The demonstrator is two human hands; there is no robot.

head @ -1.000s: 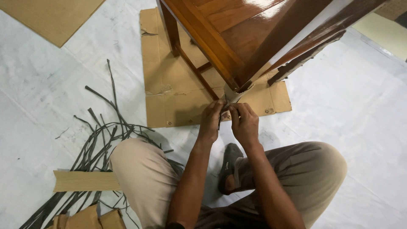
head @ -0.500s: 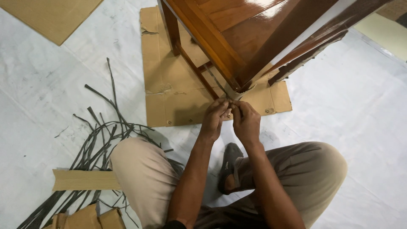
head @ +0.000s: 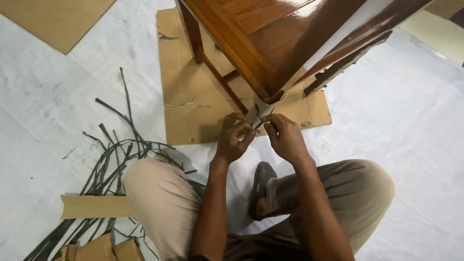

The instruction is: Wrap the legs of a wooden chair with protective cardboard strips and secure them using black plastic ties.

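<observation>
Hands: left hand [head: 232, 137] and right hand [head: 285, 137] apparently pinch a dark strap [head: 261, 121] at the wrapped table leg [head: 257, 108].

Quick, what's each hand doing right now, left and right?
Left hand: closed, fingers pinching the cardboard wrap on the table leg.
Right hand: closed, pinching a dark strap at the wrap.

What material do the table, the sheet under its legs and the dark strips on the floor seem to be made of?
Table: looks like wood with a glossy varnish; brown grain and bright reflections show.
Sheet under the legs: corrugated cardboard, matte tan, with torn edges and creases.
Dark strips: probably plastic packing strap, flat, narrow and springy-curved; the material is not certain.
Both hands pinch such a strip at the wrapped leg.
</observation>
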